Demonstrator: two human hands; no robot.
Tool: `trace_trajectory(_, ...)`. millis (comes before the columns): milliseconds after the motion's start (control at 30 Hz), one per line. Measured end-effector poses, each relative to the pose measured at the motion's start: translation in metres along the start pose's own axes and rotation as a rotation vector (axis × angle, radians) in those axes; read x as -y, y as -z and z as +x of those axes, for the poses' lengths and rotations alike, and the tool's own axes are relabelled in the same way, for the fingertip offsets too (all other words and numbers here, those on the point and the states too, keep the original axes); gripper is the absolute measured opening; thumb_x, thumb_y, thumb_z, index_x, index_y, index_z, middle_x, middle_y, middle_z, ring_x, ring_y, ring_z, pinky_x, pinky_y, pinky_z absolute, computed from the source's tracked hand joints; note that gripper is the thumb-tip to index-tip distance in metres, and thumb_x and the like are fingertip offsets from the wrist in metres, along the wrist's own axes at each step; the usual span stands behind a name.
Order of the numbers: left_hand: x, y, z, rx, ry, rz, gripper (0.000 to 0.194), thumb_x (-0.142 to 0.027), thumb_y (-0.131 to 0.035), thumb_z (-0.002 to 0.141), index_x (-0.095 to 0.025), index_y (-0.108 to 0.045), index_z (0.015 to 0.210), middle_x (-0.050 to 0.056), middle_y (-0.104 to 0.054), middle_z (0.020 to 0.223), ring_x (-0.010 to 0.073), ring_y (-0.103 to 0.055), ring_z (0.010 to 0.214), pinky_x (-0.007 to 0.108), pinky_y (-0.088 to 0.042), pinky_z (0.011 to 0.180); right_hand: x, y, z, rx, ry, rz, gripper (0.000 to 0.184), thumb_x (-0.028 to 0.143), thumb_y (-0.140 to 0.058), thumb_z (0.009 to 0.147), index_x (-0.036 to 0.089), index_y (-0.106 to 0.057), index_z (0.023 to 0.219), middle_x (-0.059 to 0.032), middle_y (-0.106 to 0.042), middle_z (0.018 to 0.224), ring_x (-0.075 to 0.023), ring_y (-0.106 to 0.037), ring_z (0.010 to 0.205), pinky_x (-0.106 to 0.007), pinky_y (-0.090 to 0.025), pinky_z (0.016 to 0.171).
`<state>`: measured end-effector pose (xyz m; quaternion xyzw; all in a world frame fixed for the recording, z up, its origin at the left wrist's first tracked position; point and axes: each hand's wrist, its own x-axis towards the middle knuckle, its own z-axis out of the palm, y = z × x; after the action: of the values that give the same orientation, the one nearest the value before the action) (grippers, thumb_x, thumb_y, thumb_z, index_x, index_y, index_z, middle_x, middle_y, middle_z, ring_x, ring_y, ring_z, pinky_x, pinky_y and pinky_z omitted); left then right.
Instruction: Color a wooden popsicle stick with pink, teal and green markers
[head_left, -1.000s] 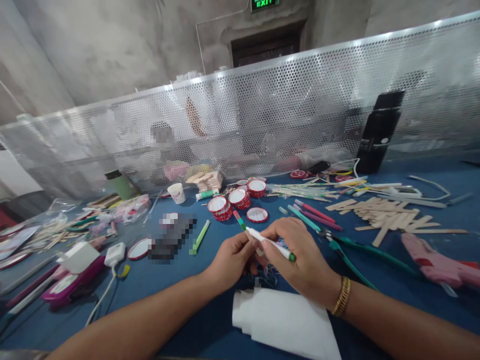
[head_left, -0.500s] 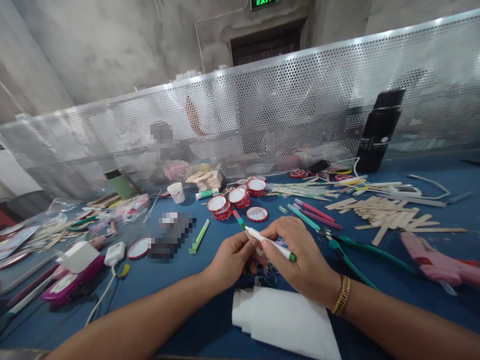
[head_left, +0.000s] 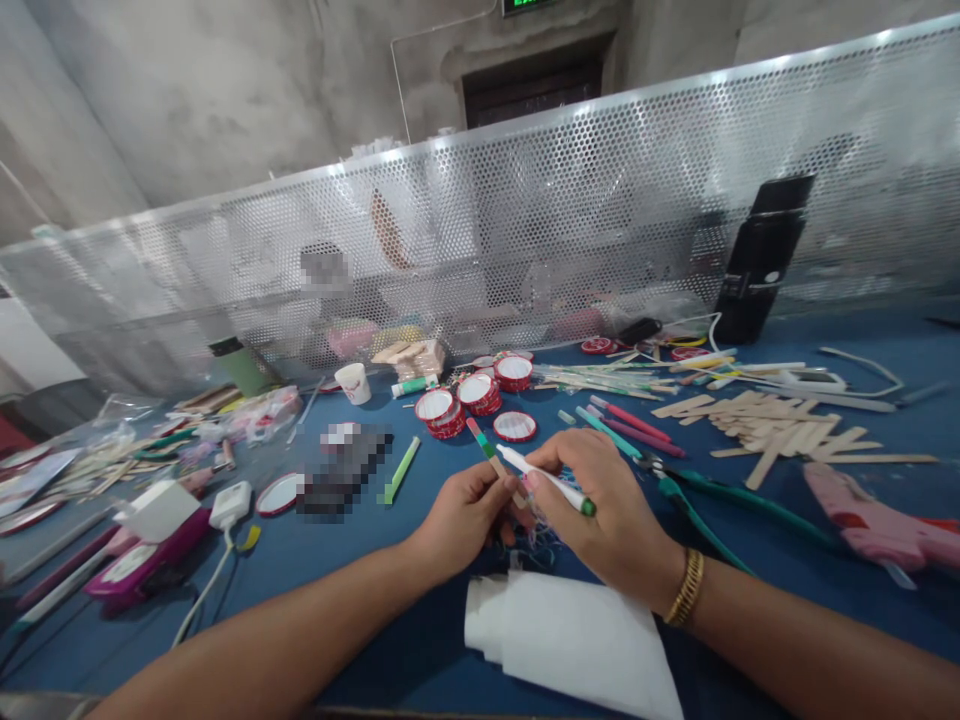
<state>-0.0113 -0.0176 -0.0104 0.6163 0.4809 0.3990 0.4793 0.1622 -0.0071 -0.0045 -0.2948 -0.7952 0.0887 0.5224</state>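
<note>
Between thumb and fingers, my left hand pinches a wooden craft stick whose far end is coloured red, then green. My right hand grips a white marker with a green end like a pen. The marker's tip lies close beside the stick's coloured part; whether they touch I cannot tell. Under the hands is a tangle of thin coloured threads. Folded white paper lies in front of my right wrist. Beyond the hands sit red-rimmed round lids, some stacked.
Right of my hands are teal-handled pliers, a pink glue gun and a heap of craft sticks. A light green marker and a white charger lie left. A perforated metal divider runs along the back.
The marker has shifted slightly right, away from the stick, leaving more of the stick visible. The left hand has hardly moved.
</note>
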Motion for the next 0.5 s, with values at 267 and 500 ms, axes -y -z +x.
trace_trajectory(267,-0.0021,-0.0008,-0.0006,-0.003,-0.007,0.001,0.044,-0.060,-0.059,0.084,-0.017,-0.060,0.079,-0.002,-0.061,0.059,0.0072,-0.050,0.042,0.018,-0.027,0.038,0.0017,0.0000,0.0010,0.019,0.040,0.012,0.008,0.022,-0.053,0.089,0.022,-0.057,0.083,0.0000,-0.062,0.077,-0.0180,-0.055,0.076,-0.038,-0.038,0.080)
trace_trajectory(500,-0.0018,-0.0008,-0.0001,0.000,0.006,-0.014,0.044,-0.061,-0.060,0.083,-0.017,-0.060,0.082,0.000,-0.065,0.064,0.0072,-0.052,0.043,0.017,-0.028,0.038,0.0025,0.0015,0.0013,-0.004,0.033,0.017,0.010,0.022,-0.052,0.090,0.022,-0.058,0.082,-0.0002,-0.062,0.076,-0.0178,-0.054,0.074,-0.038,-0.038,0.079)
